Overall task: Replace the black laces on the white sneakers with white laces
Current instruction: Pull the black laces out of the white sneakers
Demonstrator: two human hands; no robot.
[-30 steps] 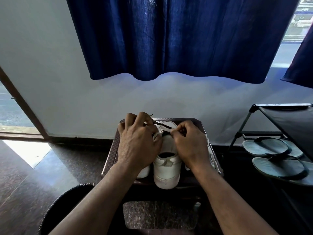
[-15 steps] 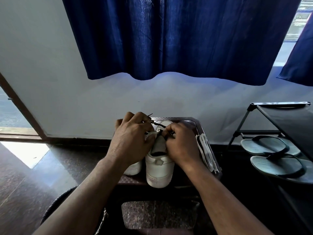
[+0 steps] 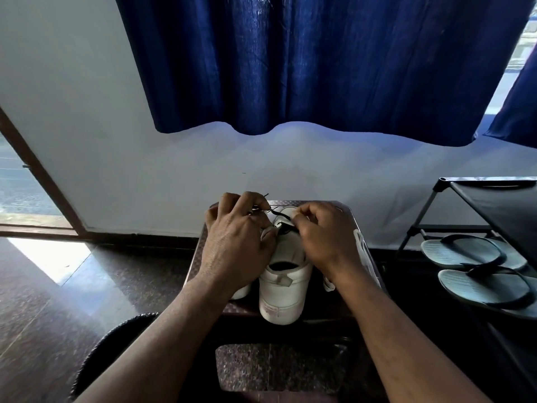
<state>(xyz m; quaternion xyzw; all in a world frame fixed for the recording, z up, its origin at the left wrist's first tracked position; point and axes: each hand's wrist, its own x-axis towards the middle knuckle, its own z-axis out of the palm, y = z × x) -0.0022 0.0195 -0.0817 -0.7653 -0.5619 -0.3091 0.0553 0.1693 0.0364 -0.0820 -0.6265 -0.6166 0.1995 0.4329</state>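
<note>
A white sneaker (image 3: 283,289) stands heel toward me on a small dark brown stool (image 3: 345,212). A second white sneaker (image 3: 241,291) is mostly hidden under my left hand. My left hand (image 3: 236,242) rests over the shoe's left side and pinches a strand of the black lace (image 3: 280,214) near the toe end. My right hand (image 3: 325,235) pinches the black lace at the shoe's upper eyelets. White laces (image 3: 363,257) lie bundled on the stool to the right of the shoe.
A black shoe rack (image 3: 491,205) at the right holds a pair of grey flip-flops (image 3: 476,269). A blue curtain (image 3: 305,62) hangs above on the pale wall. A dark round object (image 3: 116,341) sits low at the left. Glossy dark floor (image 3: 58,301) lies all around.
My right hand has shifted slightly right and back along the lace, and more of the black lace shows between my hands. The shoe stays in place.
</note>
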